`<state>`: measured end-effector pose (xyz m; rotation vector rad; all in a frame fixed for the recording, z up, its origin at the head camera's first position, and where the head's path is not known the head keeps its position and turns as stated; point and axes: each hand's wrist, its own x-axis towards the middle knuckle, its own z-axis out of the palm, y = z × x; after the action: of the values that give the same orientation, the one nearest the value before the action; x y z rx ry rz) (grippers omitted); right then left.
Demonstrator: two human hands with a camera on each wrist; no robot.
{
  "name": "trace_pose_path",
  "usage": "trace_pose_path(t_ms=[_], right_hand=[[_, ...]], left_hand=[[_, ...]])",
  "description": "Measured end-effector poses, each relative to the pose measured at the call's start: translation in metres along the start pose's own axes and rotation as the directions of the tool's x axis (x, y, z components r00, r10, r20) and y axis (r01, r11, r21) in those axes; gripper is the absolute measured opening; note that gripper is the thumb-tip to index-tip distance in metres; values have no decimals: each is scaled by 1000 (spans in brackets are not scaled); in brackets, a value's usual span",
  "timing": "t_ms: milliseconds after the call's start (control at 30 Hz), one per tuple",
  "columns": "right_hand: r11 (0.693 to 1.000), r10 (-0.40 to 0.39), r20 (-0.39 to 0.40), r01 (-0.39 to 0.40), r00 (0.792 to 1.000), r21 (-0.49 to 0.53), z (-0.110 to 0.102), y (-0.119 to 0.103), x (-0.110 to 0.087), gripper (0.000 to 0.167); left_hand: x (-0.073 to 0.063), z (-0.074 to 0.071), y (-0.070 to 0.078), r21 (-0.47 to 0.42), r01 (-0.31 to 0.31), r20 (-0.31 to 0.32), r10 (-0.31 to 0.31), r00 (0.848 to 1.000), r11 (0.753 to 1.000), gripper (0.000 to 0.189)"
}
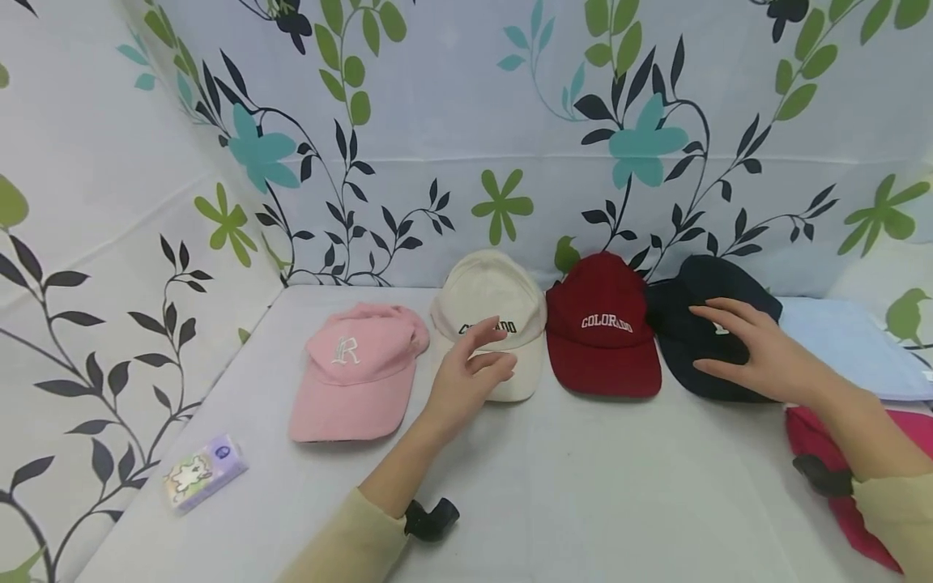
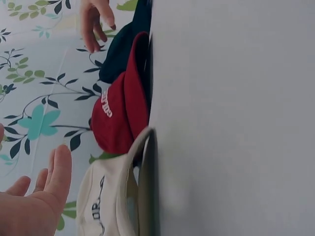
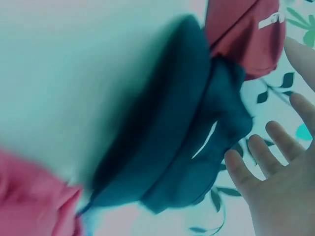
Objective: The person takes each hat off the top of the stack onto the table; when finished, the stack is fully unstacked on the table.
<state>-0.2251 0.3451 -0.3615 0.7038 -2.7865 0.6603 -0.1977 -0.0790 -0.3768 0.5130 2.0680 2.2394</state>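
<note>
Four-cap row aside, my left hand [image 1: 470,372] hovers above the cream cap [image 1: 492,291] with dark lettering, its fingers loosely bent and holding nothing. Over the dark navy cap [image 1: 710,279] my right hand [image 1: 765,352] hangs with fingers spread, hiding part of the cap's white emblem. Between these two lies a dark red cap [image 1: 601,291] with white "COLORADO" lettering. A pink cap [image 1: 360,364] bearing a white "R" lies left of the cream one. In the right wrist view the fingers [image 3: 280,140] stand apart from the navy cap [image 3: 162,132].
A purple tissue pack [image 1: 206,474] lies at the left edge of the white table [image 1: 568,502]. To the right are a light blue folded cloth [image 1: 849,344] and a bright pink fabric item [image 1: 853,518], partly behind my right forearm. A patterned curtain [image 1: 437,121] hangs behind.
</note>
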Motion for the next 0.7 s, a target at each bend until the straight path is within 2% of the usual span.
trace_pose_path(t_ms=[133,267,433,567,700], right_hand=[[999,38,-5,-38,999,6,4,-18,11,79],[999,41,-19,-41,999,30,11,-35,24,76],[997,-11,-19,12,1000,83,22,-54,41,75],[988,-53,-31,57,998,140,31,-72,56,74],[981,-62,-32,67,998,184,39,-91,72,74]], left_hand=[[-8,-18,3,18,-20,-48,21,999,1000,62],[-12,-32,7,21,-50,-104,51,993,999,61],[-17,-47,14,55,-87,-152,95,984,995,58],[-24,-63,22,105,-73,-182,91,979,992,58],[-32,-80,27,134,-70,-211,97,973,988,58]])
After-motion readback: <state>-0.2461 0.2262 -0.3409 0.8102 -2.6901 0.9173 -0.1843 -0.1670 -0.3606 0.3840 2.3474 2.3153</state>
